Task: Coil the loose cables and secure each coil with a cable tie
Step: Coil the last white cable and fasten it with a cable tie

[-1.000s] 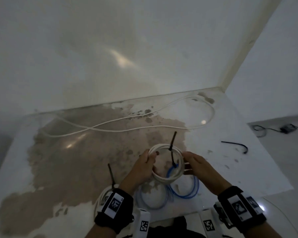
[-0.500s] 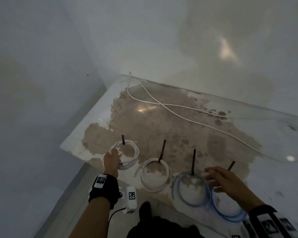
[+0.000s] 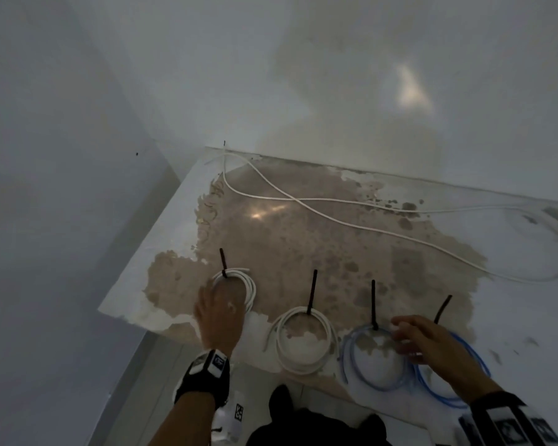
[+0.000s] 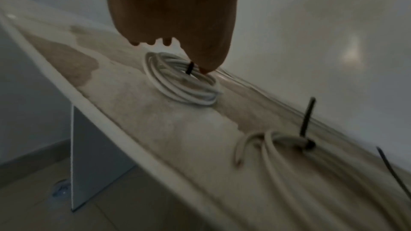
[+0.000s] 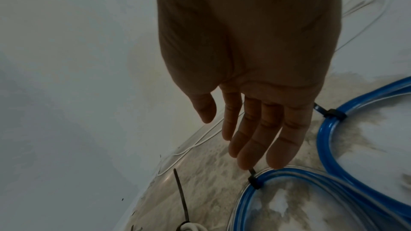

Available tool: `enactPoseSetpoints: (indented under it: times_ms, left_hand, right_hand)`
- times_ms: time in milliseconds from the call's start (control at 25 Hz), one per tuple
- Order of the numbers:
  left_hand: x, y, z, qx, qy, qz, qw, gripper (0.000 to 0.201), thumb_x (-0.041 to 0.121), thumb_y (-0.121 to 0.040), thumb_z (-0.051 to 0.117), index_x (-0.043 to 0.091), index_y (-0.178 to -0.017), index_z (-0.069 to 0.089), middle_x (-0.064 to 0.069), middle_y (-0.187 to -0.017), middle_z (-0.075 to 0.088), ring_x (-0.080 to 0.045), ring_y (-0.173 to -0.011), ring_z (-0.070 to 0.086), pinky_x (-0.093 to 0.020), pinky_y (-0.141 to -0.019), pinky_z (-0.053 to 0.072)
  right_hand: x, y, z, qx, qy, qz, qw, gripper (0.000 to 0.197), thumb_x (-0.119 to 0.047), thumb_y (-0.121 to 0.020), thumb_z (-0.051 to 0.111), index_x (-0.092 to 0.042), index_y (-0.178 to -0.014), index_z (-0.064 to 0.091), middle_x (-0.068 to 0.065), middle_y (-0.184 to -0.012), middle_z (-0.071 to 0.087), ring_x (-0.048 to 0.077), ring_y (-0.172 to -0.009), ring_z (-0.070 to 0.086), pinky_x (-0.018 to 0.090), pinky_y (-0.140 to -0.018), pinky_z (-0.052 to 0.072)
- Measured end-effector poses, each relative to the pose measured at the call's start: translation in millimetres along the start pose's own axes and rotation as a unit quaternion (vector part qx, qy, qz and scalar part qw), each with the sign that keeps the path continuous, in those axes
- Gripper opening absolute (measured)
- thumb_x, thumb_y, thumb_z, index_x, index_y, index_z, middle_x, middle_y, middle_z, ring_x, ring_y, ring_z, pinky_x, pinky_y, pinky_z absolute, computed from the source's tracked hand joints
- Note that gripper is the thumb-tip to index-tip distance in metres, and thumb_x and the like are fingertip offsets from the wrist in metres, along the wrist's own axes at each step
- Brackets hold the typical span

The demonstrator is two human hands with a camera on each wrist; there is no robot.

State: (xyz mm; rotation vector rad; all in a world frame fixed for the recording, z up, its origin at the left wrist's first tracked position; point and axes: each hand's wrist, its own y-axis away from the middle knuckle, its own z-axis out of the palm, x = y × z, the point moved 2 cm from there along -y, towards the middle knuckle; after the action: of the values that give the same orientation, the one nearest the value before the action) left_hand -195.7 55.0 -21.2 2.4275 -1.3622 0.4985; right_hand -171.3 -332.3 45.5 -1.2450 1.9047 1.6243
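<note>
Several tied coils lie in a row along the table's near edge, each with a black cable tie standing up. The left white coil [image 3: 247, 289] [image 4: 184, 90] lies flat; my left hand [image 3: 218, 312] [image 4: 177, 24] hovers over its near side with fingers spread and holds nothing. To its right come a second white coil [image 3: 303, 346] [image 4: 273, 147], then two blue coils [image 3: 372, 383] [image 5: 333, 178]. My right hand [image 3: 429, 346] [image 5: 255, 129] floats open above the blue coils, fingers straight, tips near a tie [image 5: 254, 182]. A loose white cable [image 3: 335, 217] snakes across the far side.
The table [image 3: 161, 239] is white with a large worn brown patch, and its left edge drops to the floor. A white wall stands right behind it. Dark clothing shows at the bottom centre, below the near edge.
A second ago both hands held the white coil in front of me. It now lies at the left end of the row, and my left hand has let go of it.
</note>
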Motion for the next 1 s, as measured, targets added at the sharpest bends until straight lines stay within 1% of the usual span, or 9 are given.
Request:
enactPoseSetpoints:
  times_ms: [120, 280, 440, 520, 600, 720, 840, 920, 1000]
  left_hand:
    - [-11.6, 0.8, 16.0, -0.067, -0.101, 0.07, 0.99, 0.055, 0.046, -0.088, 0.044, 0.014, -0.13, 0.059, -0.017, -0.141, 0.052, -0.046, -0.135, 0.038, -0.061, -0.105, 0.036]
    - [-7.8, 7.4, 8.1, -0.016, -0.046, 0.165, 0.985, 0.051, 0.036, -0.081, 0.043, 0.007, -0.117, 0.066, -0.019, -0.127, 0.061, -0.041, -0.123, 0.052, -0.055, -0.101, 0.042]
    - [30.2, 40.4, 36.6, 0.043, -0.009, 0.274, 0.961, 0.041, 0.032, -0.081, 0.041, 0.013, -0.106, 0.068, -0.02, -0.109, 0.067, -0.042, -0.101, 0.063, -0.054, -0.088, 0.045]
    - [45.8, 57.6, 53.9, 0.012, -0.01, 0.324, 0.946, 0.039, 0.032, -0.079, 0.042, 0.024, -0.111, 0.063, -0.011, -0.112, 0.067, -0.039, -0.104, 0.062, -0.05, -0.089, 0.045]
    - [65.3, 65.1, 65.8, -0.026, -0.018, 0.349, 0.937, 0.046, 0.031, -0.077, 0.04, 0.022, -0.118, 0.058, -0.005, -0.115, 0.064, -0.038, -0.109, 0.06, -0.05, -0.089, 0.046]
    - [108.5, 69.4, 78.6, -0.078, -0.029, 0.355, 0.931, 0.047, 0.032, -0.081, 0.039, 0.017, -0.114, 0.069, -0.014, -0.117, 0.066, -0.039, -0.107, 0.063, -0.053, -0.083, 0.053]
    - [143.8, 65.4, 96.9, -0.119, -0.041, 0.321, 0.939, 0.043, 0.028, -0.082, 0.056, 0.013, -0.121, 0.064, -0.016, -0.126, 0.06, -0.041, -0.113, 0.059, -0.054, -0.089, 0.051]
    - [155.3, 65.5, 109.2, -0.143, -0.069, 0.257, 0.953, 0.053, 0.015, -0.079, 0.072, 0.011, -0.13, 0.058, -0.019, -0.136, 0.053, -0.043, -0.121, 0.054, -0.055, -0.094, 0.046]
    - [158.3, 70.1, 117.5, -0.157, -0.114, 0.207, 0.959, 0.059, 0.018, -0.081, 0.073, 0.013, -0.136, 0.052, -0.017, -0.144, 0.046, -0.041, -0.128, 0.048, -0.053, -0.101, 0.041]
  right_hand:
    - [8.8, 7.3, -4.8, 0.012, -0.008, 0.011, 1.0, 0.021, -0.022, -0.103, 0.048, -0.013, -0.107, 0.067, 0.013, -0.098, 0.072, 0.03, -0.086, 0.069, 0.034, -0.069, 0.052]
    - [34.9, 19.0, -39.2, 0.05, -0.028, 0.01, 0.998, 0.018, -0.015, -0.103, 0.048, -0.011, -0.107, 0.065, 0.018, -0.098, 0.07, 0.026, -0.075, 0.065, 0.028, -0.062, 0.047]
    - [99.7, 40.5, -135.7, 0.231, -0.086, 0.046, 0.968, 0.017, -0.015, -0.102, 0.05, -0.01, -0.109, 0.064, 0.016, -0.097, 0.068, 0.025, -0.073, 0.064, 0.031, -0.062, 0.046]
    - [141.1, 49.7, -181.8, 0.327, -0.106, 0.082, 0.935, 0.02, -0.015, -0.1, 0.053, -0.008, -0.116, 0.062, 0.017, -0.1, 0.066, 0.028, -0.077, 0.064, 0.033, -0.065, 0.047]
    - [175.6, 51.5, -216.4, 0.37, -0.108, 0.116, 0.916, 0.028, -0.016, -0.098, 0.057, -0.008, -0.125, 0.057, 0.021, -0.105, 0.065, 0.031, -0.081, 0.063, 0.037, -0.069, 0.049]
    - [202.2, 37.2, -250.6, 0.382, -0.088, 0.136, 0.91, 0.041, -0.021, -0.094, 0.063, -0.013, -0.133, 0.052, 0.03, -0.125, 0.057, 0.036, -0.096, 0.061, 0.045, -0.082, 0.053]
    - [196.2, 19.1, -274.9, 0.398, -0.039, 0.139, 0.906, 0.059, -0.021, -0.094, 0.064, -0.009, -0.146, 0.04, 0.035, -0.145, 0.033, 0.047, -0.124, 0.046, 0.053, -0.103, 0.041]
    - [191.3, 2.4, -288.1, 0.404, -0.02, 0.151, 0.902, 0.066, -0.022, -0.094, 0.064, -0.009, -0.15, 0.032, 0.034, -0.149, 0.025, 0.051, -0.128, 0.04, 0.057, -0.106, 0.035]
    - [191.0, -15.1, -293.6, 0.399, 0.011, 0.158, 0.903, 0.067, -0.023, -0.092, 0.066, -0.01, -0.149, 0.033, 0.034, -0.146, 0.029, 0.053, -0.124, 0.043, 0.06, -0.104, 0.036]
